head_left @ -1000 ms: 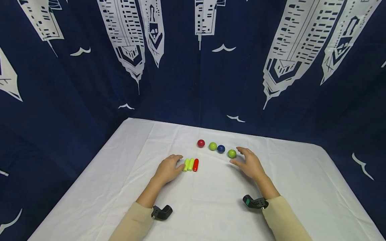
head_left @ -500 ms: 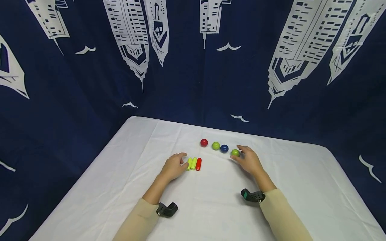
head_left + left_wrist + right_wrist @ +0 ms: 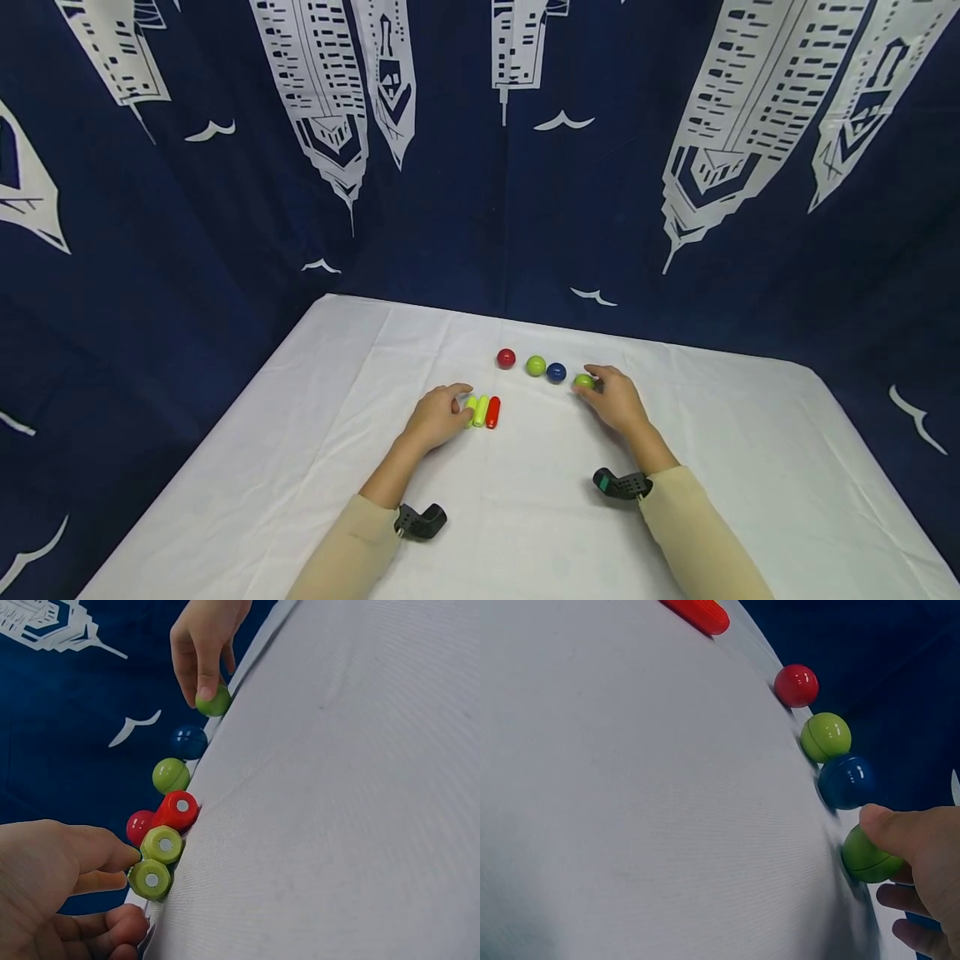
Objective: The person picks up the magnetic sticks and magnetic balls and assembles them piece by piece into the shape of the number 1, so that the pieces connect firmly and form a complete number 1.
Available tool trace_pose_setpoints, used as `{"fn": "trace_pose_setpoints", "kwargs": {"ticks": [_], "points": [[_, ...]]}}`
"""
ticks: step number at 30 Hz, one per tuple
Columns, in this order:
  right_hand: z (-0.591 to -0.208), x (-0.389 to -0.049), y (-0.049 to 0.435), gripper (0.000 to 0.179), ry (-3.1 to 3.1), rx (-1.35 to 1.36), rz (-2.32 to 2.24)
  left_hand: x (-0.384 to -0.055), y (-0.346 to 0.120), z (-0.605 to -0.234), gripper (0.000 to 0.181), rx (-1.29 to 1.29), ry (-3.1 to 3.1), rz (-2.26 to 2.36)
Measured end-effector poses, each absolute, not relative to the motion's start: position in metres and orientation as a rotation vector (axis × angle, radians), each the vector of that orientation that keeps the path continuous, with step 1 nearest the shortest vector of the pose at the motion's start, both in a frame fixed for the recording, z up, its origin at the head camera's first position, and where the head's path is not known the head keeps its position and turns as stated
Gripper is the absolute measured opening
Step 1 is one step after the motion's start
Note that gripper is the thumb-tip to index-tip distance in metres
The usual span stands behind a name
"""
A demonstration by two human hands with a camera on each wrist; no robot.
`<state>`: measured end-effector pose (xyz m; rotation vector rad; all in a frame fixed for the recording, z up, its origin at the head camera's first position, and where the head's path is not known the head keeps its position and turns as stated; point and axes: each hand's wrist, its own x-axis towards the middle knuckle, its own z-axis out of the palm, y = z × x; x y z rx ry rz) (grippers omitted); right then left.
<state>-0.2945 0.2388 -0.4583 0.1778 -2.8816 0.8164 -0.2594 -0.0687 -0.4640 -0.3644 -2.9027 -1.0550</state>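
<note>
My right hand (image 3: 619,402) pinches a green ball (image 3: 870,855) at the right end of a row of balls, its thumb showing on the ball in the right wrist view. Along that row lie a blue ball (image 3: 556,372), another green ball (image 3: 536,366) and a red ball (image 3: 506,358). My left hand (image 3: 437,418) is at the left of three short rods, its fingers apart around the outermost yellow-green rod (image 3: 151,880). A second yellow-green rod (image 3: 481,411) and a red rod (image 3: 492,412) lie beside it. The rods' near ends carry pale round discs.
A white cloth (image 3: 525,517) with light creases covers the table. Behind it hangs a dark blue curtain (image 3: 450,233) printed with white buildings and birds. Each wrist wears a black camera, the left one (image 3: 422,522) and the right one (image 3: 621,483).
My right hand has closed from beside the green ball onto it. My left hand has shifted slightly right, so its thumb now overlaps the outermost yellow-green rod. The head view has shifted slightly.
</note>
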Motion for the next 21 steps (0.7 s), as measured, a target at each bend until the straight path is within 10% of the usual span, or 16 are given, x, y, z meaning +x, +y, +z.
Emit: {"fn": "trace_pose_setpoints", "kwargs": {"ticks": [21], "points": [[-0.4623, -0.2930, 0.2396, 0.043, -2.825, 0.228, 0.855, -0.2609, -0.0638, -0.4625, 0.030, -0.270, -2.954, -0.843]]}}
